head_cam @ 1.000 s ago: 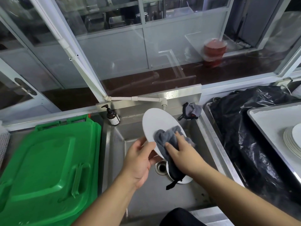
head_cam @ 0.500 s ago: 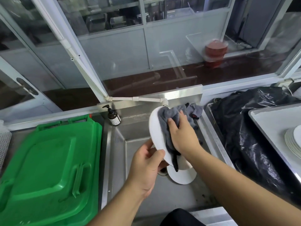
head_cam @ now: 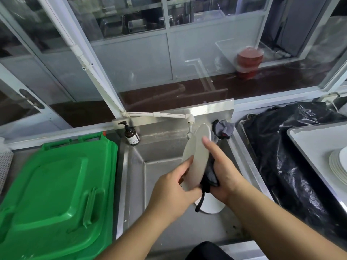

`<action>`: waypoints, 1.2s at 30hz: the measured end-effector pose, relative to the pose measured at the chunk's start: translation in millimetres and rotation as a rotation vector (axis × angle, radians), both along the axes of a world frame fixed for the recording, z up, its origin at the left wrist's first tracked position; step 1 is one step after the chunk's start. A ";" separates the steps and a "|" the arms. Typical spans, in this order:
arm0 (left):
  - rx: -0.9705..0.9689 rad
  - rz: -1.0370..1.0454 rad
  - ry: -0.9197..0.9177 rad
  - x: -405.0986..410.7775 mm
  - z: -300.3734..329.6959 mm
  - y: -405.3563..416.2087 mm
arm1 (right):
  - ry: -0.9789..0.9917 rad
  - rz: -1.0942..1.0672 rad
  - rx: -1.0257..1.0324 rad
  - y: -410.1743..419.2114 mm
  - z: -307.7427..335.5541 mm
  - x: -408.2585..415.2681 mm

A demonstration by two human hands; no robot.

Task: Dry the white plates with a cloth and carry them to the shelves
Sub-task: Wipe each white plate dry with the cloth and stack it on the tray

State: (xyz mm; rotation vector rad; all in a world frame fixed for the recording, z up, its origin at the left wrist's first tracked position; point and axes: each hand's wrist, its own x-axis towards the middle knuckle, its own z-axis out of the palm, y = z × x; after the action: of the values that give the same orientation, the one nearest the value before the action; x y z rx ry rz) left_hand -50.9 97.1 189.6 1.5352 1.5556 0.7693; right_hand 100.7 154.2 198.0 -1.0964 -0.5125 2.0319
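I hold a white plate [head_cam: 197, 156] nearly on edge above the steel sink [head_cam: 161, 175]. My left hand [head_cam: 172, 192] grips its lower rim. My right hand [head_cam: 223, 175] presses a grey cloth [head_cam: 210, 177] against the plate's far face, thumb lying over the near face. Most of the cloth is hidden behind the plate. A second white plate [head_cam: 212, 205] lies in the sink basin below my hands. A stack of white plates [head_cam: 338, 162] sits on a tray [head_cam: 309, 139] at the right edge.
A green bin lid [head_cam: 54, 194] fills the left side. A brown soap bottle [head_cam: 131, 136] stands at the sink's back left, a white tap [head_cam: 189, 122] behind the plate, another grey cloth [head_cam: 224, 127] at the back right. A black plastic bag [head_cam: 293, 156] lies between sink and tray.
The plate has turned from facing me to nearly edge-on. My right hand and the cloth slid from its top down to its lower half.
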 end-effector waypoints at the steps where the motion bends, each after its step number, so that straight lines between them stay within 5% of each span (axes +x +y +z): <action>1: 0.029 -0.011 0.060 1.0 2.6 -0.9 | -0.026 -0.018 0.015 0.3 -0.7 1.4; 7: 0.238 0.016 0.219 7.1 0.6 -9.2 | -0.013 -0.143 0.040 7.1 -6.3 10.8; 13: 0.184 0.227 0.209 -15.9 -12.3 1.4 | -0.087 -0.200 -0.054 7.0 -14.7 17.8; 16: -0.043 0.524 -0.039 -36.5 -18.1 18.8 | -0.073 -0.170 -0.068 5.0 -21.1 22.9; 18: -0.240 0.670 -0.437 -44.7 -21.3 27.0 | -0.064 -0.157 -0.062 4.8 -23.2 25.5; 20: -0.377 0.683 -0.822 -48.8 -22.4 28.9 | -0.037 -0.151 -0.066 4.5 -22.4 26.1; 22: -0.417 0.663 -0.992 -51.1 -20.7 26.7 | -0.025 -0.128 -0.057 4.5 -23.6 25.5; 30: -0.367 0.658 -1.106 -55.7 -17.8 24.6 | 0.312 -0.122 -0.126 8.0 -29.7 36.0; 36: -0.352 0.639 -1.067 -64.5 -12.8 22.0 | 0.187 -0.177 -0.144 14.4 -30.1 51.6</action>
State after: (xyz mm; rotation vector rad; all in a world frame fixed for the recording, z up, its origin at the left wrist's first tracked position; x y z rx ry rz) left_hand -115.5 119.1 176.7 0.1936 1.1936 1.2874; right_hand 152.3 168.6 167.9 -0.9851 -0.1695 2.0122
